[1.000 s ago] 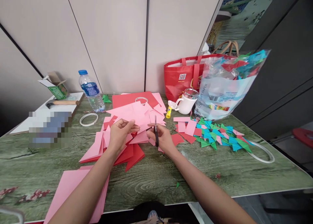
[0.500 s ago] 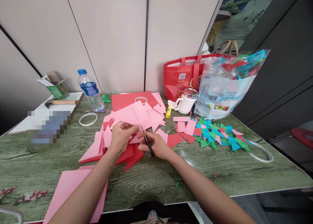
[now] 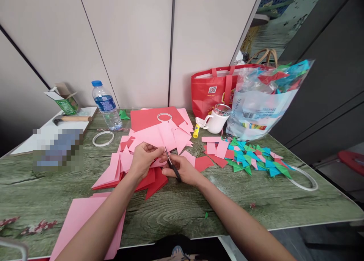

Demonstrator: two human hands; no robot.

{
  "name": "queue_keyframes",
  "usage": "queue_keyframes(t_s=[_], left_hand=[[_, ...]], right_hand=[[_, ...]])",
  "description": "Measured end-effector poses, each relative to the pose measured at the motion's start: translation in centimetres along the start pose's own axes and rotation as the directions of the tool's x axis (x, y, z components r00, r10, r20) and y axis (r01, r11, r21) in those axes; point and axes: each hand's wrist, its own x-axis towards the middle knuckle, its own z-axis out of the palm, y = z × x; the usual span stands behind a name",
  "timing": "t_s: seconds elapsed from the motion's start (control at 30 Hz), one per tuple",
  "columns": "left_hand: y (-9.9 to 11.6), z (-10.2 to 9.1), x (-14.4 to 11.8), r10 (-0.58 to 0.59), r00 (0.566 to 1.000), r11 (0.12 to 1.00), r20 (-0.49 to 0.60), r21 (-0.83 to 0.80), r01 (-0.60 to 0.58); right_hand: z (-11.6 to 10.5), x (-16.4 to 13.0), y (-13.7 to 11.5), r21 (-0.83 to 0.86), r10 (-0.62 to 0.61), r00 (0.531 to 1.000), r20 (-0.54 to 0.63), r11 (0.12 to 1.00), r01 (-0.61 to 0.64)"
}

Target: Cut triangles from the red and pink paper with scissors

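Note:
Black-handled scissors (image 3: 173, 169) are gripped in my right hand (image 3: 186, 170), their blades pointing up toward my left fingertips. My left hand (image 3: 143, 158) is closed in a pinch on pink paper (image 3: 155, 136); the exact edge of the held piece blends into the pink sheets behind it. Both hands are close together over a heap of cut pink pieces (image 3: 112, 170) and red paper (image 3: 153, 185). Behind them a red sheet (image 3: 142, 118) lies flat with a roll of white tape (image 3: 164, 117) on it.
Folded green, blue and pink paper pieces (image 3: 250, 156) lie at right beside a white tape ring (image 3: 308, 183). Behind stand a white mug (image 3: 217, 121), glue stick (image 3: 196, 131), red bag (image 3: 201, 98) and plastic bag (image 3: 256, 113). At left are a water bottle (image 3: 106, 105) and hammer (image 3: 74, 118).
Both hands stay close together at nearly the same spot, the scissors shifted very slightly right and down. The whole view has moved a little; nothing else visibly differs.

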Motion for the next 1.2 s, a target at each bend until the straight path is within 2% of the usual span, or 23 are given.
queue_keyframes(t_s=[0.73, 1.2], left_hand=[[0.33, 0.22, -0.20, -0.038, 0.999, 0.999, -0.019, 0.018, 0.038], [0.49, 0.31, -0.26, -0.048, 0.998, 0.999, -0.047, 0.018, 0.049]], right_hand=[[0.13, -0.02, -0.04, -0.004, -0.017, 1.000, -0.009, 1.000, 0.017], [0.37, 0.15, 0.30, 0.022, 0.040, 0.997, -0.062, 0.999, -0.038]])
